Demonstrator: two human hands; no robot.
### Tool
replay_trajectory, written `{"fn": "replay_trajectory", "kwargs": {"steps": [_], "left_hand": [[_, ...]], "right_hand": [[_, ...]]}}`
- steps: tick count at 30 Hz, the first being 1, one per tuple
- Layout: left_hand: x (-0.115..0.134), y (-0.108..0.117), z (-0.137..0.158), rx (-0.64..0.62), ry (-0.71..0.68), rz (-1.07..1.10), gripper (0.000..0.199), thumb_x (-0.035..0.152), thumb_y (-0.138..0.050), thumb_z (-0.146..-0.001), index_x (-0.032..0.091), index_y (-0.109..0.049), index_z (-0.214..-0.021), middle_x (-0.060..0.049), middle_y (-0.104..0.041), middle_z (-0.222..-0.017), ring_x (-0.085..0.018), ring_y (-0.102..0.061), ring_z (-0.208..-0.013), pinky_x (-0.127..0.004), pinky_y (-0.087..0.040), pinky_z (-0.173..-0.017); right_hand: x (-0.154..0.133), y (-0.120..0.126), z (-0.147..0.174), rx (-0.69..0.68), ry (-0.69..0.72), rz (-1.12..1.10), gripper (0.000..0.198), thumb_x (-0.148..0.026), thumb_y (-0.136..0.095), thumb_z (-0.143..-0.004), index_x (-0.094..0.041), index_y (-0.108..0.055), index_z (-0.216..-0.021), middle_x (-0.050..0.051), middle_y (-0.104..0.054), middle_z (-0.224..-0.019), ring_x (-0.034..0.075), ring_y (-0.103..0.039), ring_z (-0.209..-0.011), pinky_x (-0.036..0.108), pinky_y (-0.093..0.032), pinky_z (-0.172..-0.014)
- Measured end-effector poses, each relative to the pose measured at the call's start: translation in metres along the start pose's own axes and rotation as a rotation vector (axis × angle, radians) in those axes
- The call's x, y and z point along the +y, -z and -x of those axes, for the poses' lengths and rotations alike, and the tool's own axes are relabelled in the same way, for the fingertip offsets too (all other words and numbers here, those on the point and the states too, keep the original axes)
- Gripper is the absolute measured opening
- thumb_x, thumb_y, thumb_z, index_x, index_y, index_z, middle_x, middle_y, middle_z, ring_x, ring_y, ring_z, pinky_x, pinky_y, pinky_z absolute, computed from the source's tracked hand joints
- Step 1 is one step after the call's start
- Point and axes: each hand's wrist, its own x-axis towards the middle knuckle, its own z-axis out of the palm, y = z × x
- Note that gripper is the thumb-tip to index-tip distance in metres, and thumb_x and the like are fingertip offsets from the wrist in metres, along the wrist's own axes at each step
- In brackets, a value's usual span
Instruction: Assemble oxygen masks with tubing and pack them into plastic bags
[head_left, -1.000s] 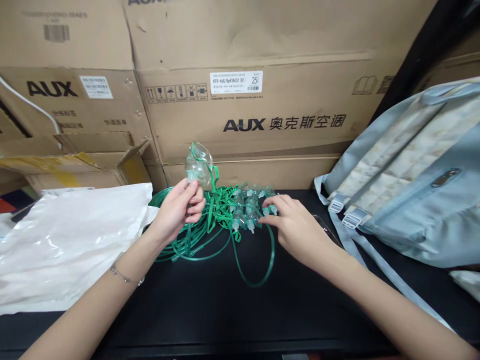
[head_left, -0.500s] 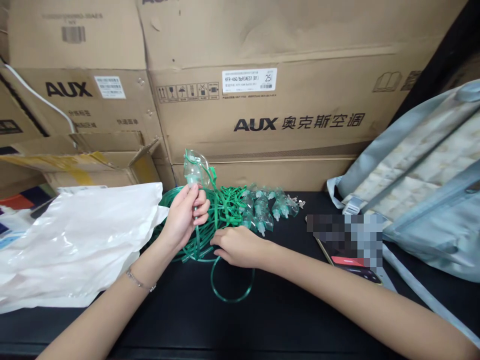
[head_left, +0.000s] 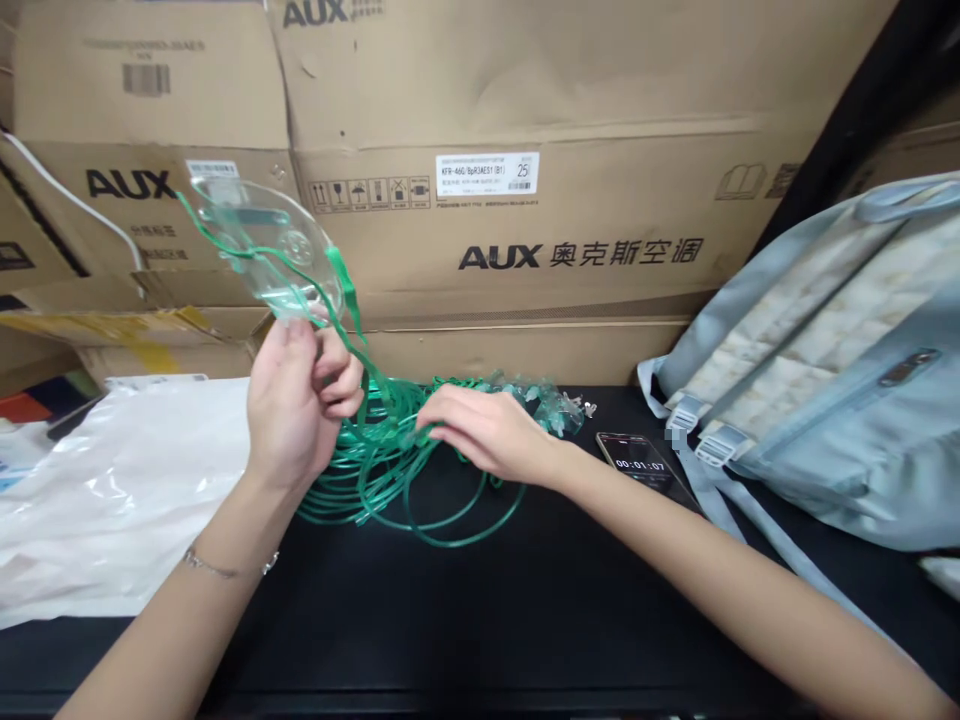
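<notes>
Raised at the left, my left hand (head_left: pixel 300 390) is closed around the lower end of a clear oxygen mask (head_left: pixel 277 245). A green strap hangs from the mask past my fingers. My right hand (head_left: pixel 484 430) pinches green tubing at the right edge of a heap of coiled tubing (head_left: pixel 360 490) on the black table. A loop of tube lies below that hand. Behind it are more clear masks (head_left: pixel 551 405) with green straps, partly hidden by the hand.
On the left lies a white plastic bag (head_left: pixel 135 490), with an opened carton (head_left: pixel 172 335) behind it. Large AUX cardboard boxes (head_left: pixel 600 190) wall off the back. To the right are a phone (head_left: pixel 634 455) showing a timer and a pale blue backpack (head_left: pixel 840 400) with trailing straps.
My left hand has lifted the mask up, to the left and closer to me. My right hand has shifted slightly up, still at the tubing. The tube loop has moved and widened.
</notes>
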Motion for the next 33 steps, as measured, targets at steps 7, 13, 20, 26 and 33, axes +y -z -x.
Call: {"fn": "replay_trajectory", "kwargs": {"steps": [7,13,20,26,33], "left_hand": [[-0.001,-0.013,-0.006,0.018,0.07,0.02,0.023,0.025,-0.043,-0.088,0.019,-0.046,-0.066,0.006,-0.028,-0.054,-0.004,-0.023,-0.038,-0.014,-0.012,-0.032],[-0.004,-0.022,-0.014,0.058,0.091,0.049,0.028,0.024,-0.039,-0.09,0.018,-0.043,-0.063,0.005,-0.03,-0.053,-0.004,-0.024,-0.036,-0.013,-0.014,-0.031],[0.014,-0.035,-0.019,0.046,0.174,0.061,0.032,0.03,-0.033,-0.091,0.017,-0.046,-0.065,0.005,-0.033,-0.053,-0.002,-0.02,-0.035,-0.013,-0.012,-0.029],[-0.023,-0.026,-0.015,-0.192,0.352,-0.313,0.014,0.015,-0.065,-0.067,0.014,-0.051,-0.064,0.003,-0.048,-0.061,-0.007,-0.046,-0.055,-0.015,-0.036,-0.047],[-0.043,-0.019,-0.009,-0.422,0.426,-0.585,0.012,0.02,-0.068,-0.066,0.014,-0.061,-0.074,-0.001,-0.061,-0.072,-0.013,-0.057,-0.072,-0.026,-0.044,-0.071]], "right_hand": [[0.018,0.02,0.007,0.249,-0.3,-0.465,0.016,-0.025,-0.045,-0.085,-0.018,-0.046,-0.1,0.003,-0.049,-0.088,0.01,-0.047,-0.069,0.024,-0.042,-0.061],[0.016,0.041,0.03,0.06,-0.398,-0.48,0.018,-0.029,-0.048,-0.084,-0.015,-0.056,-0.092,0.001,-0.053,-0.076,0.009,-0.046,-0.063,0.023,-0.037,-0.056],[0.032,0.056,0.028,0.566,-0.294,-0.795,0.038,-0.04,-0.047,-0.083,-0.018,-0.062,-0.057,-0.003,-0.04,-0.046,0.009,-0.036,-0.047,0.024,-0.026,-0.045],[0.023,0.088,-0.009,0.773,-0.143,-0.969,0.054,-0.05,-0.038,-0.085,-0.02,-0.034,-0.041,-0.004,-0.016,-0.043,0.011,-0.024,-0.043,0.025,-0.024,-0.042],[0.015,0.127,-0.006,1.046,-0.172,-1.171,0.055,-0.043,-0.032,-0.091,-0.02,-0.027,-0.041,-0.003,-0.015,-0.043,0.012,-0.026,-0.045,0.025,-0.026,-0.043]]}}
